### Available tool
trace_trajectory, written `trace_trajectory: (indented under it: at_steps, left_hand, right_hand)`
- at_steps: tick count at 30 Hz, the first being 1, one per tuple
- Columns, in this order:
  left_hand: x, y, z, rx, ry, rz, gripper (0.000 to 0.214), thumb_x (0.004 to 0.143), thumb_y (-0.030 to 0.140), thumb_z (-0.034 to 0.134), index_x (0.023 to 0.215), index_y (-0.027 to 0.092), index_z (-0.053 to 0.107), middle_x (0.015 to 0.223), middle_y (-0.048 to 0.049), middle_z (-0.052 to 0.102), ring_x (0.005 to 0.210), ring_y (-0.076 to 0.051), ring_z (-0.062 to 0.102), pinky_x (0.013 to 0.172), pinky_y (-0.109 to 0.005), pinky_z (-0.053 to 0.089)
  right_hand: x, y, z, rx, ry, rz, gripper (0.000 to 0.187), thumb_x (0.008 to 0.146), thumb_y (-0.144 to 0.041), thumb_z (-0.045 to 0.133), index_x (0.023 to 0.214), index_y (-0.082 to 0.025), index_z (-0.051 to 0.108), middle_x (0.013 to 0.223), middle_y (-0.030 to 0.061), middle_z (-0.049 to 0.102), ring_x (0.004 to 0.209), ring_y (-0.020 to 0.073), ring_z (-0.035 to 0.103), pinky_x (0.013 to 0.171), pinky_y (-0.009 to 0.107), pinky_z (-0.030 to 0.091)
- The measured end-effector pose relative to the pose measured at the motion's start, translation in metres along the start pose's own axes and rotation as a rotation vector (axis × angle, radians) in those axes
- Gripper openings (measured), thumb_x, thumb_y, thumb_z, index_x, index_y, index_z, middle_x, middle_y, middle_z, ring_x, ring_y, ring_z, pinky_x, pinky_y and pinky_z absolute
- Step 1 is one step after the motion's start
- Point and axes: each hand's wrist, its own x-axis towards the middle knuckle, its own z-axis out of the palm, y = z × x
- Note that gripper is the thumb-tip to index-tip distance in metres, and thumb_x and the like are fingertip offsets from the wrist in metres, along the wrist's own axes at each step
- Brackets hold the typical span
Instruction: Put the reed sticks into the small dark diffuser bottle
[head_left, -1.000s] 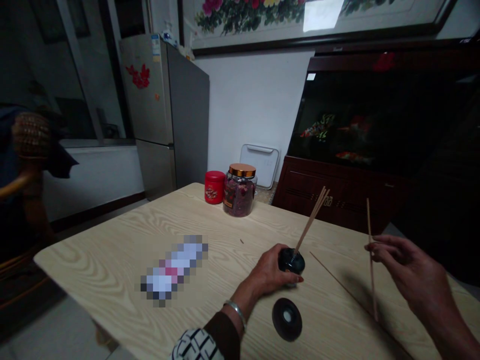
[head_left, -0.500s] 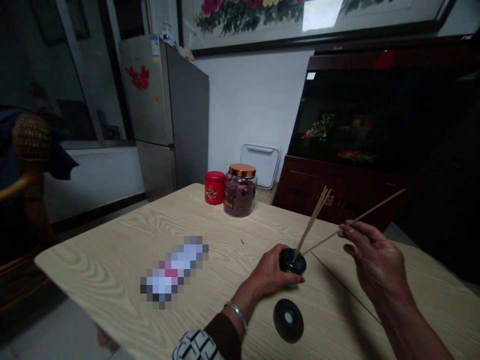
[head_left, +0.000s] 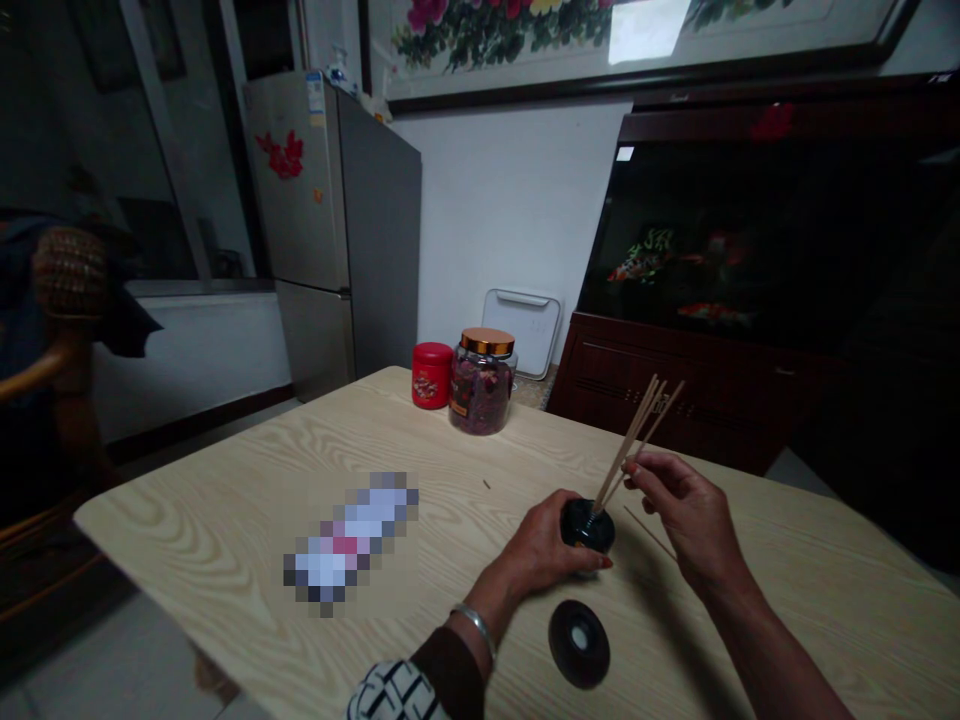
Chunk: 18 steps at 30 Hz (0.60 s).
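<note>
1. The left hand (head_left: 541, 545) is wrapped around a small, dark, glossy jar (head_left: 587, 527) on the wood-grain table (head_left: 247, 480).
2. A bundle of thin sticks (head_left: 621, 455) leans up from the jar's mouth.
3. The right hand (head_left: 690, 510) pinches a single stick (head_left: 661, 417) between thumb and fingers, slanting beside the bundle; I cannot tell whether its lower end is inside.
4. A loose stick (head_left: 649, 532) lies near the jar; a dark disc (head_left: 579, 643) lies on its near side.

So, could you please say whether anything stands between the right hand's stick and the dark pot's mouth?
Nothing visible does; the held stick appears to reach the dark pot there, beside the other sticks.
</note>
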Motion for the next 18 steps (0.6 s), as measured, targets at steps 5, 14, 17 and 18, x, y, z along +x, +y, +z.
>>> trace_trajectory:
  at_steps: [5, 14, 17, 18]
  left_hand:
    - [0.0, -0.002, 0.0, 0.015, -0.001, 0.001, 0.074, 0.056, 0.041, 0.091, 0.119, 0.018, 0.061, 0.107, -0.0067, 0.068, 0.096, -0.023, 0.061, 0.081, -0.032, 0.048]
    - [0.001, -0.001, -0.001, 0.008, -0.004, 0.0, 0.074, 0.056, 0.04, 0.092, 0.12, 0.018, 0.061, 0.109, -0.0071, 0.068, 0.097, -0.024, 0.062, 0.082, -0.033, 0.047]
    - [0.0, 0.0, -0.001, 0.01, -0.008, -0.02, 0.077, 0.054, 0.042, 0.092, 0.121, 0.018, 0.061, 0.11, -0.0077, 0.068, 0.097, -0.024, 0.062, 0.082, -0.033, 0.048]
    - [0.0, 0.0, -0.001, 0.007, -0.01, -0.027, 0.077, 0.054, 0.041, 0.092, 0.121, 0.018, 0.061, 0.109, -0.0076, 0.068, 0.097, -0.024, 0.062, 0.082, -0.033, 0.048]
  right_hand:
    - [-0.006, 0.01, 0.006, -0.057, -0.088, 0.051, 0.038, 0.073, -0.052, 0.076, 0.087, -0.018, 0.07, 0.076, 0.0046, 0.07, 0.069, 0.0192, 0.063, 0.053, 0.027, 0.043]
    - [-0.011, 0.017, -0.023, -0.237, -0.219, 0.111, 0.041, 0.078, -0.056, 0.062, 0.093, -0.018, 0.068, 0.088, 0.0089, 0.072, 0.076, 0.0231, 0.067, 0.059, 0.03, 0.047]
    - [-0.012, 0.033, -0.062, -0.501, -0.319, 0.075, 0.037, 0.083, -0.053, 0.053, 0.088, -0.02, 0.068, 0.085, 0.0089, 0.072, 0.074, 0.0239, 0.066, 0.064, 0.033, 0.047]
    - [-0.013, 0.039, -0.077, -0.628, -0.362, 0.053, 0.034, 0.085, -0.05, 0.05, 0.083, -0.021, 0.067, 0.083, 0.0081, 0.072, 0.074, 0.024, 0.067, 0.067, 0.034, 0.047]
